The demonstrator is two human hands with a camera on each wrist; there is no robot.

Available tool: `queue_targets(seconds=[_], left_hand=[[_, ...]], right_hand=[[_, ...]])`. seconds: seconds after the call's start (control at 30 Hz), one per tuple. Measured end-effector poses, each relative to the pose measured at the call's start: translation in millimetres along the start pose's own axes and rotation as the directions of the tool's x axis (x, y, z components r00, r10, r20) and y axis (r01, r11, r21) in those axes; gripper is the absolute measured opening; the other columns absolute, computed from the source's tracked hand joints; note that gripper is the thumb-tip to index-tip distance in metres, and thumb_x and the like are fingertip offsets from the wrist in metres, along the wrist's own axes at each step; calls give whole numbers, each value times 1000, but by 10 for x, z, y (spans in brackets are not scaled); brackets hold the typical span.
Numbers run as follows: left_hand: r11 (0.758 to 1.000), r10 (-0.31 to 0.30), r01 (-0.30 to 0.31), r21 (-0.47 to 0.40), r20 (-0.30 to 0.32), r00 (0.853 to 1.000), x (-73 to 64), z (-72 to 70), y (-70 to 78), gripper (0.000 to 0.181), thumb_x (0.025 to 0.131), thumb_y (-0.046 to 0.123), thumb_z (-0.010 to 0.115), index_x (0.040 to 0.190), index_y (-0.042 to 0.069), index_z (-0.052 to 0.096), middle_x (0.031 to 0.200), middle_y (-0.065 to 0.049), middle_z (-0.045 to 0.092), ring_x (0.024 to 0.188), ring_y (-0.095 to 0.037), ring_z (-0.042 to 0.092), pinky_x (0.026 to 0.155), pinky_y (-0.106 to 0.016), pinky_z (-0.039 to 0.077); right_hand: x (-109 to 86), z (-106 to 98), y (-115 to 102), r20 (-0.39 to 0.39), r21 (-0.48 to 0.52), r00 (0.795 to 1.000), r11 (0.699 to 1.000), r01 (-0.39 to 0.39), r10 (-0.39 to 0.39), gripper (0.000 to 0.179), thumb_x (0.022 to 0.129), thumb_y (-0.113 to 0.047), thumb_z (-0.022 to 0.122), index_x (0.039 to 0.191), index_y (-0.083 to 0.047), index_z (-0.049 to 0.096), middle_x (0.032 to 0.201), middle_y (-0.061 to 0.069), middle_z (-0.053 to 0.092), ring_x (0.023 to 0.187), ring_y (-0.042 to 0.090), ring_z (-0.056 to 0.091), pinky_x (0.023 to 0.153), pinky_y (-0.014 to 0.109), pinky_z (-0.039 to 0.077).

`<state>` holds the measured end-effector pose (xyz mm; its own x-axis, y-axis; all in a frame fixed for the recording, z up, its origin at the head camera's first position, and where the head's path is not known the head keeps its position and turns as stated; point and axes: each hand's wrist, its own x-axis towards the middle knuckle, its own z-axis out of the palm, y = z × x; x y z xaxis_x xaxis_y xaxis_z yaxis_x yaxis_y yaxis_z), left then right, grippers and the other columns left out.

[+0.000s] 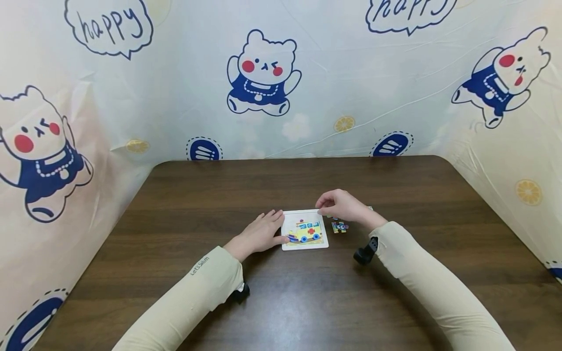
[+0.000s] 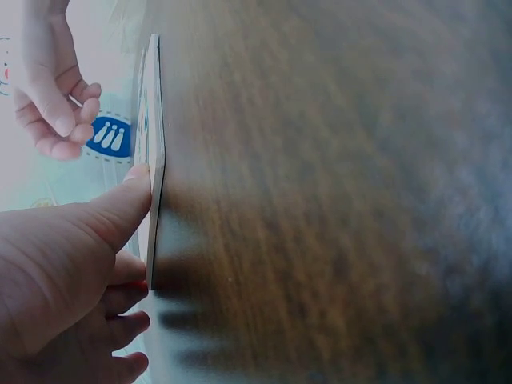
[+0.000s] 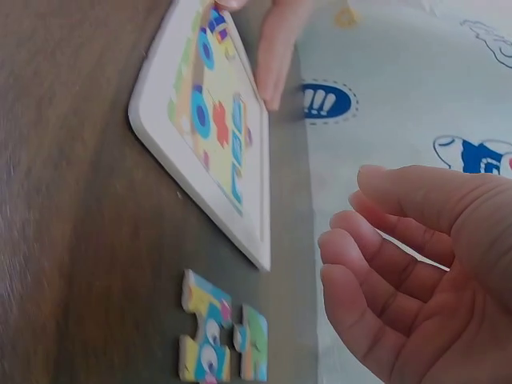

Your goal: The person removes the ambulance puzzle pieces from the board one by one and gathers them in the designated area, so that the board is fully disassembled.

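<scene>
A white-framed puzzle board (image 1: 305, 247) lies on the table, bearing an ambulance picture (image 1: 311, 232) in yellow with blue wheels and a red cross. My left hand (image 1: 260, 231) rests on the board's left side, fingers spread along the edge; in the left wrist view its thumb (image 2: 128, 200) presses on the rim. Above the board's far right corner hovers my right hand (image 1: 344, 206). The right wrist view shows its fingers loosely bent with nothing between them. Right of the board lies a loose puzzle piece (image 1: 340, 227), with another piece (image 3: 254, 342) beside it, partly covered by my hand in the head view.
The brown wooden table (image 1: 281, 302) extends around the board on all sides. Behind it hangs a pale curtain (image 1: 184, 87) printed with cartoon bears, reaching down both sides. A dark wrist camera (image 1: 366, 251) sits below my right sleeve.
</scene>
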<state>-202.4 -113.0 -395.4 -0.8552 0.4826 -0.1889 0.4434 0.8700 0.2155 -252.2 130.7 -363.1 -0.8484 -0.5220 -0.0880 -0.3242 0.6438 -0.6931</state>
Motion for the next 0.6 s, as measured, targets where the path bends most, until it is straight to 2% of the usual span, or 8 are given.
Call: queue_targets(seconds=[0.17, 0.4, 0.6], left_hand=[[1000, -2, 2, -10, -3, 1000, 2, 4, -3, 74, 88, 47, 56, 142, 1, 33, 147, -13, 27, 135, -29, 20, 107, -45, 16], [1000, -4, 4, -10, 2, 1000, 14, 11, -14, 75, 88, 47, 55, 142, 1, 32, 147, -13, 27, 135, -29, 20, 107, -46, 16], [1000, 1, -1, -3, 5, 1000, 10, 5, -10, 74, 89, 47, 54, 142, 1, 31, 147, -13, 26, 135, -29, 20, 107, -45, 16]], right_hand=[[52, 124, -31, 46, 14, 999, 1000, -12, 12, 19, 87, -10, 64, 103, 0, 65, 81, 3, 60, 69, 21, 54, 59, 29, 49], [95, 263, -63, 104, -61, 993, 996, 61, -54, 28, 83, -11, 68, 109, -2, 64, 75, 1, 56, 67, 16, 50, 57, 26, 42], [112, 343, -41, 155, -92, 985, 991, 96, -81, 40, 82, -11, 70, 118, 1, 59, 71, 0, 55, 62, 12, 48, 55, 24, 39]])
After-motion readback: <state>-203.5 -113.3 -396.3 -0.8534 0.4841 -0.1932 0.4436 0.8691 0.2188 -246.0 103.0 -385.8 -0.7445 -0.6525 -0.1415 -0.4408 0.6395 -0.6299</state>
